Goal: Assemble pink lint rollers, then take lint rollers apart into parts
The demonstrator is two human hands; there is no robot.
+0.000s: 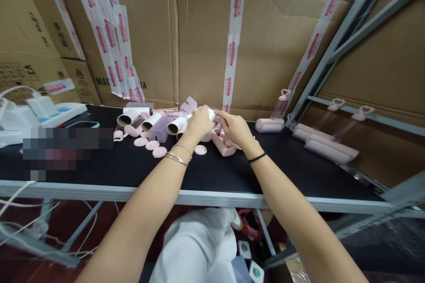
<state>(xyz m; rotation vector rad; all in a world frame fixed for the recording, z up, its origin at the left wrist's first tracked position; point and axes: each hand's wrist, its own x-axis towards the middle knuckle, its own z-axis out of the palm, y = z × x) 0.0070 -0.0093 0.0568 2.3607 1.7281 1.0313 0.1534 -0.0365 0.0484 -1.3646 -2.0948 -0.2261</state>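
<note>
My left hand [200, 123] is closed around a white lint-roller refill roll [211, 115] above the pile at the back of the table. My right hand [235, 127] pinches at the near end of that roll; what lies between its fingertips is too small to make out. Just below my right hand are pink roller casings [224, 145]. To the left of my left hand lie white rolls with brown cores [173, 127], a translucent purple cover [159, 129] and several pink round caps [160, 152]. Another pink cap [200, 150] lies between my forearms.
Lint rollers with heart-shaped handles [269, 124] stand at the right, with more [328, 146] at the table's right edge. A power strip [66, 112] with white chargers is at the left. Taped cardboard [202, 44] walls the back. A metal rail [219, 197] edges the front.
</note>
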